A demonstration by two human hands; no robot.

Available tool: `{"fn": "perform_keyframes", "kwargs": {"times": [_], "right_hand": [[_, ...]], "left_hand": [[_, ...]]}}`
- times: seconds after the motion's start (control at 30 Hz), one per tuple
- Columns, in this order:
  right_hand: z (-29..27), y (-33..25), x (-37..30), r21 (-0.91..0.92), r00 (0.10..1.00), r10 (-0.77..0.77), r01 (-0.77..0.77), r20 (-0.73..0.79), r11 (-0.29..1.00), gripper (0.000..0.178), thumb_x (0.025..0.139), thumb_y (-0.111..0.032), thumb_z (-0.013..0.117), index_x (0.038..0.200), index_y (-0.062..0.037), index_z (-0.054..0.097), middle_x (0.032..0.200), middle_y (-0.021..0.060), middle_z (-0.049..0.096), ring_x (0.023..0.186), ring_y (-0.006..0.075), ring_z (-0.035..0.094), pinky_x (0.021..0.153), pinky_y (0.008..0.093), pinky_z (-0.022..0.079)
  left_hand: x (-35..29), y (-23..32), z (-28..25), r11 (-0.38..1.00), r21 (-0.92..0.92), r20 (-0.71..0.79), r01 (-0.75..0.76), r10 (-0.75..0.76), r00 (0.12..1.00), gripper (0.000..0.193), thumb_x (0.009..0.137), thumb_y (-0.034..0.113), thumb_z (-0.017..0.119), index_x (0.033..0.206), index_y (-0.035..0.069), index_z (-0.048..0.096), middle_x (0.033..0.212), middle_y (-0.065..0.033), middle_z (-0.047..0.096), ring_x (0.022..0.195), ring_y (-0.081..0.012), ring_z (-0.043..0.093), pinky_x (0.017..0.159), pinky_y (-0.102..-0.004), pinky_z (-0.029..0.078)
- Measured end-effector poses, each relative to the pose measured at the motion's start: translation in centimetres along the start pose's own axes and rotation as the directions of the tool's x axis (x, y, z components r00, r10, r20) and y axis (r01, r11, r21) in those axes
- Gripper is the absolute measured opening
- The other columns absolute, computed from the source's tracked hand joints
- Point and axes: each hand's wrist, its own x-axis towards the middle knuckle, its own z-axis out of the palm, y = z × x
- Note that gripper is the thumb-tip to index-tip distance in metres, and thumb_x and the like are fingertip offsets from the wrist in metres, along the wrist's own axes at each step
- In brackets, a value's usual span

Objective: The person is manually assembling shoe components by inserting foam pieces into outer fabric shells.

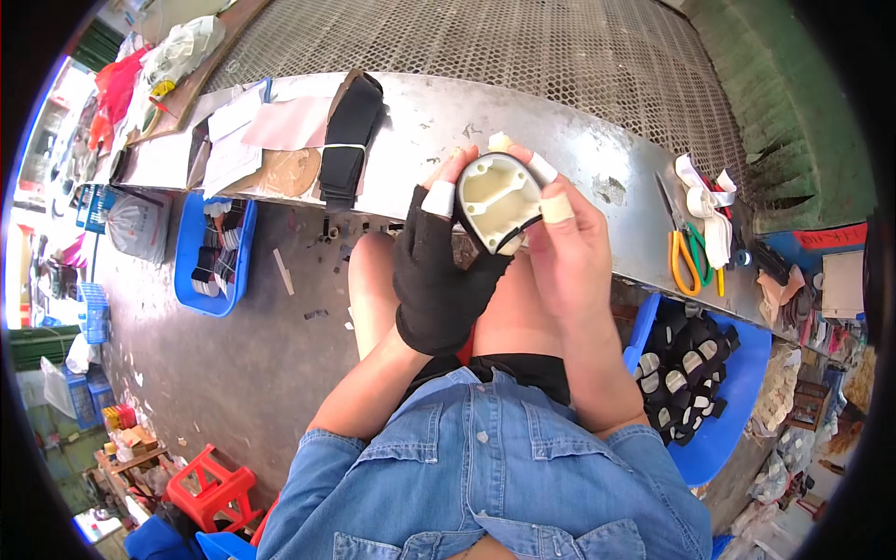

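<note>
Above my lap, both hands hold what looks like a shoe heel [498, 193], a rounded, hollow cream plastic piece with inner ribs and a black rim. Its hollow side faces up toward me. My left hand [439, 266], in a black fingerless glove with white tape on a finger, is closed on its left edge. Along the right edge grip the thumb and fingers of my right hand [571, 238], which is bare apart from tape on some fingertips. Fingers partly hide the sides of the heel.
On the metal bench [420, 112] lie a banded stack of black strips [347, 140], papers [233, 131], orange-handled scissors [684, 261] and white tape [714, 210]. A blue bin [747, 373] of black pieces stands at right, another blue bin [184, 271] at left. A red stool [213, 490] stands lower left.
</note>
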Motion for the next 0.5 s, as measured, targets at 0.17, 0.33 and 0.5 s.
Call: {"fn": "perform_keyframes", "kwargs": {"times": [0.17,0.33,0.5], "right_hand": [[-1.0,-0.5,0.9,0.185,0.976,0.185,-0.203,0.111,0.962,0.031,0.096,-0.010,0.055,0.121,0.0074,0.058,0.119,0.0111,0.063,0.110,0.0163,0.058,0.095,0.0296,0.045],[-0.1,-0.4,0.6,0.038,0.987,0.137,-0.141,0.079,0.989,0.044,0.090,-0.017,0.066,0.124,0.0084,0.055,0.118,0.0111,0.062,0.112,0.0183,0.057,0.096,0.0309,0.044],[1.1,0.8,-0.8,-0.238,0.981,-0.183,0.192,0.060,0.952,0.077,0.077,-0.020,0.080,0.136,0.0066,0.038,0.131,0.0123,0.050,0.120,0.0208,0.051,0.100,0.0331,0.041]], "left_hand": [[-0.4,-0.4,0.2,0.998,-0.066,0.007,0.001,-0.001,1.000,0.078,0.069,0.005,0.079,0.136,-0.002,0.041,0.130,-0.0222,0.053,0.116,-0.0391,0.056,0.094,-0.0414,0.049],[0.3,-1.0,0.6,0.993,-0.121,-0.025,0.014,-0.017,1.000,0.074,0.070,0.006,0.078,0.135,-0.002,0.043,0.127,-0.0214,0.055,0.114,-0.0376,0.057,0.091,-0.0398,0.050],[0.3,-1.8,1.0,0.999,-0.051,-0.067,-0.005,0.001,0.998,0.067,0.078,0.016,0.071,0.137,0.001,0.043,0.126,-0.0197,0.057,0.108,-0.0353,0.061,0.085,-0.0373,0.052]]}}
